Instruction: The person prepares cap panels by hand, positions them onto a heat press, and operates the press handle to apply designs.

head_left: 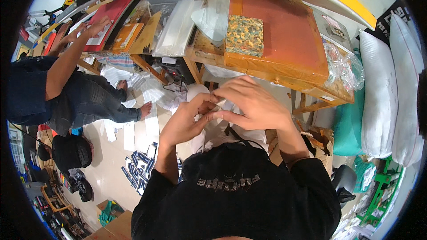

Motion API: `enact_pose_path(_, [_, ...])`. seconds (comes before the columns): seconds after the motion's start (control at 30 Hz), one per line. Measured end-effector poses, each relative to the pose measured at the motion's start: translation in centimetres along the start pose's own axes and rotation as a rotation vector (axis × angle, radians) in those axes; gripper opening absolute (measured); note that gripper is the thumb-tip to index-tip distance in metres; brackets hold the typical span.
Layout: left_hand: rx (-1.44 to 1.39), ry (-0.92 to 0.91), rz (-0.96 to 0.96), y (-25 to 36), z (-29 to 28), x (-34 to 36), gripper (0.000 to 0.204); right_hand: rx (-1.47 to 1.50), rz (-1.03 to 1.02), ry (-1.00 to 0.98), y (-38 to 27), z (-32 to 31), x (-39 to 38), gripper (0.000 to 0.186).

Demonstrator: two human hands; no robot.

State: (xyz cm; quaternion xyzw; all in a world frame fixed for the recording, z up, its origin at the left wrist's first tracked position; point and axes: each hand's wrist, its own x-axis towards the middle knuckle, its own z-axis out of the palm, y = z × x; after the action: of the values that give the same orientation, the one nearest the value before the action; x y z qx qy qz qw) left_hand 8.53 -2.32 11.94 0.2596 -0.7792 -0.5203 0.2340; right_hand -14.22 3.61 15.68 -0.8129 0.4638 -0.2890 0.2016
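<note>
My left hand (pixel 189 120) and my right hand (pixel 247 104) meet in front of my body, fingertips and thumbs touching, fingers curled. Whatever may be between them is too hidden to make out. Below and behind them is pale fabric around my lap. Beyond them stands a wooden bench (pixel 274 78) carrying a reddish-orange board wrapped in tape (pixel 289 26), with a mottled yellow-green square pad (pixel 244 35) on it.
At left another person (pixel 31 86) reaches over a red board (pixel 110 6) on a table. Paper strips (pixel 140 169) litter the tiled floor. White sacks (pixel 378 95), a teal sack (pixel 344 131) and crumpled plastic (pixel 338 64) are at right; a black bag (pixel 71 153) is at left.
</note>
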Motion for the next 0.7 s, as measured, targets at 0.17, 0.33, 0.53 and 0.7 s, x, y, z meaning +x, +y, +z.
enact_pose_path(0.17, [-0.089, 0.081, 0.018, -0.9, 0.1, -0.5, 0.027, 0.327, 0.139, -0.227, 1.7, 0.5, 0.6, 0.030])
enact_pose_path(0.33, [-0.462, 0.035, -0.038, -3.4, 0.8, -0.3, 0.026, 0.334, 0.114, -0.168, 2.5, 1.0, 0.2, 0.018])
enact_pose_path(0.53, [-0.517, -0.292, -0.108, -7.0, -0.1, 0.4, 0.015, 0.402, 0.103, -0.055, 3.0, -1.5, 0.4, 0.013])
enact_pose_path(0.7, [-0.336, -0.241, -0.164, -9.5, -2.8, 2.1, 0.014, 0.393, 0.262, 0.106, 3.2, -5.0, -0.2, 0.017])
